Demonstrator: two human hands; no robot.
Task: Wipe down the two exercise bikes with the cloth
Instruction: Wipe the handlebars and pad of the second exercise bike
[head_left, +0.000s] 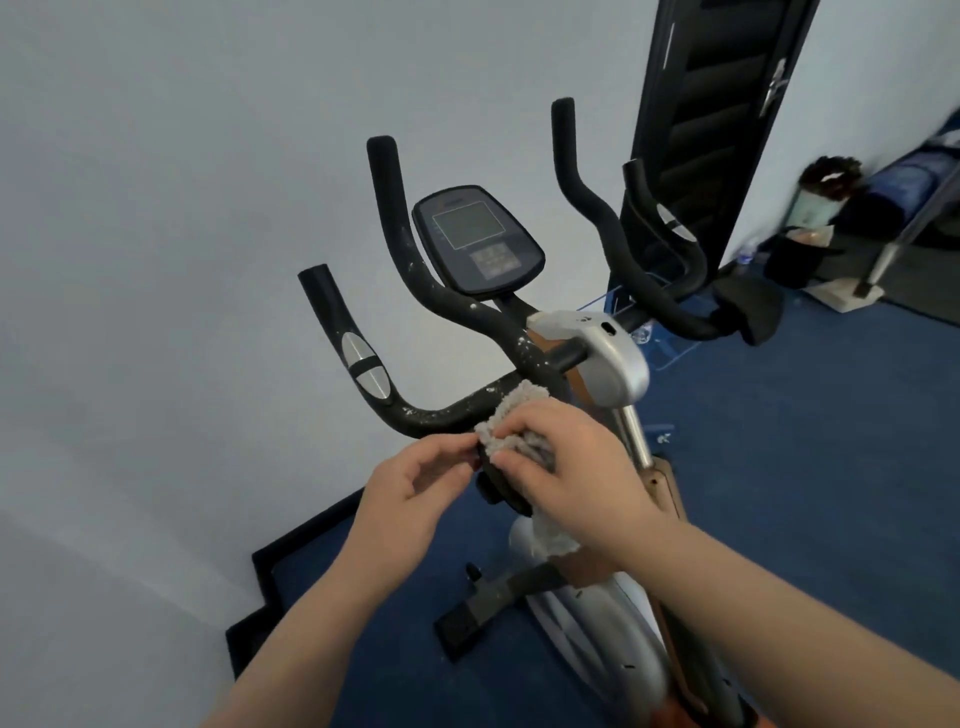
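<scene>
An exercise bike (613, 358) with a silver frame stands in front of me. Its black handlebars (415, 291) are speckled with white flecks, and a dark console (478, 241) sits between them. A grey fluffy cloth (514, 415) lies bunched on the near middle of the handlebar. My right hand (571, 467) is closed over the cloth, pressing it on the bar. My left hand (415, 483) pinches the cloth's left edge with its fingertips. Only one bike is in view.
A pale wall runs along the left and back. A dark door (727, 104) stands behind the bike. Blue carpet (805, 467) covers the floor. Bags and clutter (826, 228) lie at the far right. The bike's front foot (483, 608) rests on the carpet below.
</scene>
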